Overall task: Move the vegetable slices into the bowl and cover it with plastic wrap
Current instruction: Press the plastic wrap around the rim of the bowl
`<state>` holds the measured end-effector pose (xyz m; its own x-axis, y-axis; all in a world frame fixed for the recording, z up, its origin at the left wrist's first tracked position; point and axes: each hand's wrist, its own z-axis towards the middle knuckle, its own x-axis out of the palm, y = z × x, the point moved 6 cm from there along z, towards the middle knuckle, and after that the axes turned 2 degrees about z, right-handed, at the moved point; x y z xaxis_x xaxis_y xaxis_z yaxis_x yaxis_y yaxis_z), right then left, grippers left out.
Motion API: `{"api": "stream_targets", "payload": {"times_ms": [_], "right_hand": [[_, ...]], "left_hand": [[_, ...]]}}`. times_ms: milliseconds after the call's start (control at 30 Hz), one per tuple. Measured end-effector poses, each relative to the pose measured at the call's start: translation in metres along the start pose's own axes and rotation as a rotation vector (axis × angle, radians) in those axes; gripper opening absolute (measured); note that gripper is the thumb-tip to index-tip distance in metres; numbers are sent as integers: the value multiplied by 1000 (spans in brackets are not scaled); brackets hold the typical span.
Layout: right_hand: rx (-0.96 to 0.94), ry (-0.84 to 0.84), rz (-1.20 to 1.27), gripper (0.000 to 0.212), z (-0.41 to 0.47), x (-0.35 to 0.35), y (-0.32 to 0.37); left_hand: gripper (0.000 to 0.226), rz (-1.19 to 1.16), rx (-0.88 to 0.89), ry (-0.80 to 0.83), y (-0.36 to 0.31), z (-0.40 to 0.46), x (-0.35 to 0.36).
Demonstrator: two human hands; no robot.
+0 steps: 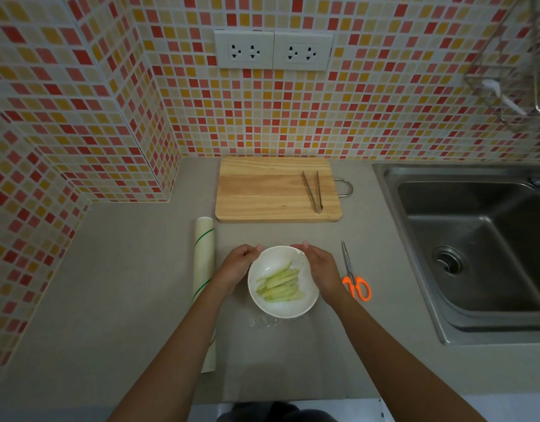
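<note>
Left hand (239, 263) cups the bowl's left rim, fingers curled on it | right hand (319, 266) presses flat on the right rim, over the plastic wrap (302, 263) | white bowl (282, 309) holds the vegetable slices (280, 284), mid-table (125, 284) | wrap roll (203, 269) left, scissors (355, 278) right | cutting board (262, 190) with tongs (314, 190) behind.

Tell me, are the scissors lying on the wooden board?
No, the orange-handled scissors lie on the grey counter beside the right hand; only the metal tongs rest on the cutting board.

slices (279, 284) in bowl (282, 309), scissors (355, 277) right
</note>
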<state>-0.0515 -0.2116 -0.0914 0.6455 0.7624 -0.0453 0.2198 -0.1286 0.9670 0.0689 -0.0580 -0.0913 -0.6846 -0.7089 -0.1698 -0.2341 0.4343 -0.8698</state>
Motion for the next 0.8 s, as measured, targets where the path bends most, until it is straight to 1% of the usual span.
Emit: {"api": "stream_targets", "payload": {"times_ms": [100,233,433,500,600,667,700,800], "right_hand": [[-20,10,-18,33,-3,0,3],[1,3,4,32,-6,-3,3],[-7,-27,10,31,-9,1,7],[-2,-44,15,31,-9,1,6],[-8,-58,0,31,-9,0,7],[-9,-59,-6,32,-9,0,7],[-7,-61,-10,32,-9,-1,7],[-9,-74,-11,32,-10,-2,6]], "left_hand": [[35,-45,-16,-4,-2,-1,1],[26,-137,-62,-63,5,-2,2],[22,-111,-119,-141,11,4,-2],[17,-101,-115,-201,11,4,-3],[13,-74,-29,-372,6,-1,-7],[9,-120,3,-400,6,-5,-4],[9,-151,-12,-404,8,-6,-2],[21,-213,-96,-412,14,-5,0]]}}
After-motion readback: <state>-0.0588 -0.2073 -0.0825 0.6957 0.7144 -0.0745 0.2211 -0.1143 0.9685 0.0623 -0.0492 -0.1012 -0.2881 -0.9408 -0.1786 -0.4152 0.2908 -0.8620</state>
